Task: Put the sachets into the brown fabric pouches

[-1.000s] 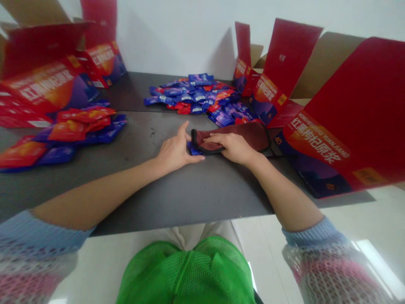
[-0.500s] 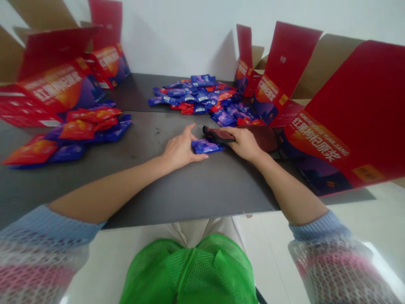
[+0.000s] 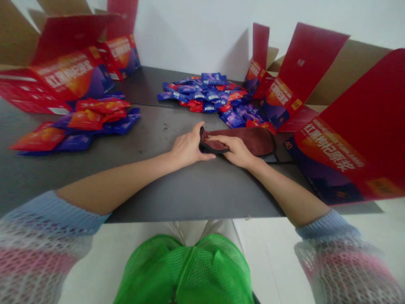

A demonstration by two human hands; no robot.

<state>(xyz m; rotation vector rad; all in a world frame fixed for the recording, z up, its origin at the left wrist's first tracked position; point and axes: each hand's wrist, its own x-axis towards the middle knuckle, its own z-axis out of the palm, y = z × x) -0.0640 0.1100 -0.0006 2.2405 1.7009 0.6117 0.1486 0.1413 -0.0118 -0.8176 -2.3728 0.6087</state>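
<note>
Nearest, below the grip, a green mesh vest [image 3: 186, 270] shows above a pale, glossy floor [image 3: 268, 253]. Beyond it runs a matte dark-grey tabletop [image 3: 196, 190], faintly scuffed. On it, the right hand [image 3: 238, 152] pinches the folded-over left end of a black-edged brown cloth [image 3: 255, 140]; the left hand [image 3: 188, 147], thumb and forefinger spread, sits right at that end, contact unclear. Right of the grip stands a large open red carton [image 3: 335, 152]; well left lie foil sachets [image 3: 85, 120]. Beyond the grip are a blue-and-red sachet heap [image 3: 202, 93] and a plain whitish wall [image 3: 196, 38].
</note>
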